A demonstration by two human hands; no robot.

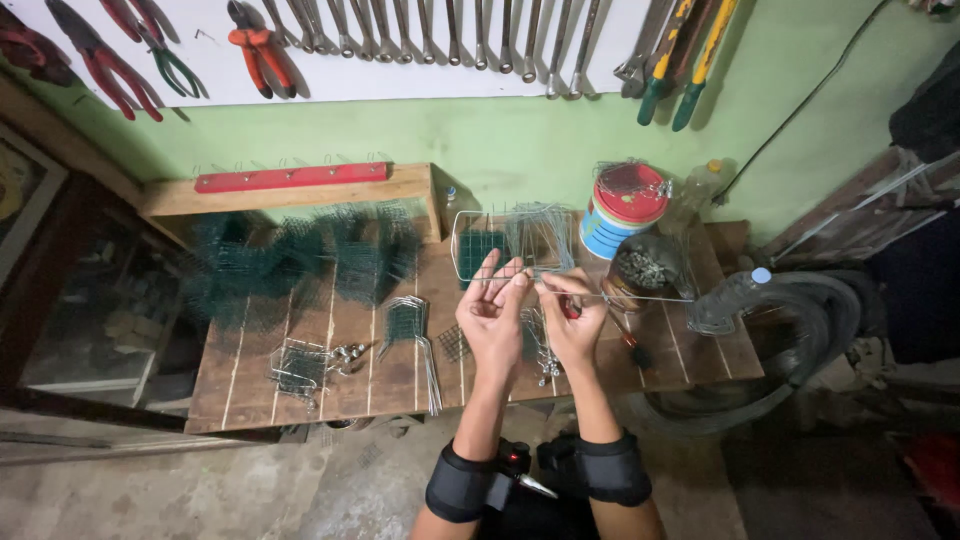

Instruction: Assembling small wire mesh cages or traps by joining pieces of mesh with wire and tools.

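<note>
Wooden bench (300, 370) lies under both hands, slatted top. Left of the hands, a heap of green wire mesh (300, 265); just beyond the fingertips, a wire basket frame (480, 245) with more mesh in it. Right of the hands: a striped tin with red lid (625, 210), a dark pot of small metal bits (645, 272), a clear plastic bottle (728, 300). Near the left wrist, bent wire pieces (420, 345).

Left hand (492, 315) is raised palm-up, fingers half curled, thumb and forefinger pinching the end of a thin straight wire (610, 294). Right hand (572, 322) is clenched around something with a red handle, likely small pliers; the tool itself is mostly hidden. The wire runs from between the hands out to the right, over the pot.

Handling judgement: wire looks light, springy, stiff enough to hold a line unsupported. Ends are probably sharp. Grip close to the working end, otherwise it whips and flexes.
</note>
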